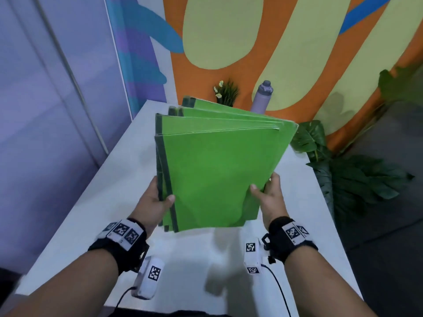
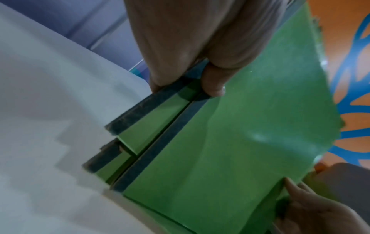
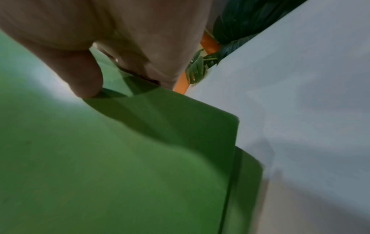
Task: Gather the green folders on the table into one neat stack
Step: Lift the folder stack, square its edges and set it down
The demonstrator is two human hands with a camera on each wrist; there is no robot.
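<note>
Several green folders [image 1: 212, 165] with dark green spines are held as one fanned bundle above the white table [image 1: 96, 213], their far ends staggered. My left hand [image 1: 158, 202] grips the spine side near the lower corner, thumb on the top cover. My right hand [image 1: 266, 191] grips the opposite open edge, thumb on top and fingers underneath. In the left wrist view the folders [image 2: 220, 142] show stepped dark spines under my left hand [image 2: 200, 76]. The right wrist view shows the thumb of my right hand [image 3: 84, 79] pressing the top folder [image 3: 120, 158].
A purple water bottle [image 1: 262, 97] and a small potted plant [image 1: 226, 92] stand at the table's far edge against the painted wall. Large leafy plants [image 1: 357, 179] stand off the right side. The table's right edge [image 1: 325, 202] runs close to my right hand.
</note>
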